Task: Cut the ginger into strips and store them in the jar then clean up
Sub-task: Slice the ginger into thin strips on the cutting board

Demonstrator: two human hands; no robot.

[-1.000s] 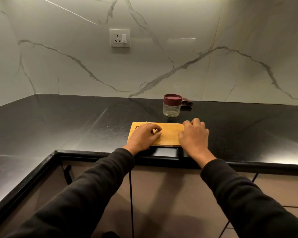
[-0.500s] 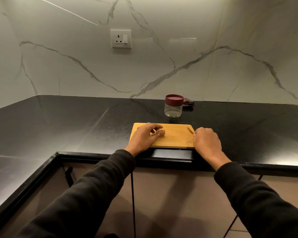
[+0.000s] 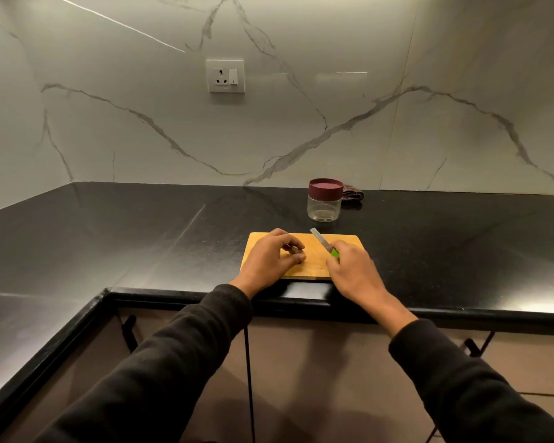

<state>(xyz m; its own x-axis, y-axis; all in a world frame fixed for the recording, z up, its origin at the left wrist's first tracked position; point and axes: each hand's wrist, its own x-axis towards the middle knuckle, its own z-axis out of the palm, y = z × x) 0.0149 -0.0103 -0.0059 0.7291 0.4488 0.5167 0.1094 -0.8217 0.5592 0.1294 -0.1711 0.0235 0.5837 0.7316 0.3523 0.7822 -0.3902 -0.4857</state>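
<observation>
Steel knife (image 3: pixel 321 241) blade angled far-left

Cutting board (image 3: pixel 314 266) on counter (image 3: pixel 141 238) near front edge; jar (image 3: pixel 324 200) just behind board; cloth (image 3: pixel 352 197) right of jar.

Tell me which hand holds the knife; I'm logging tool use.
The right hand grips the green-handled knife, blade angled over the wooden cutting board. The left hand instead pinches the small brown ginger piece.
</observation>
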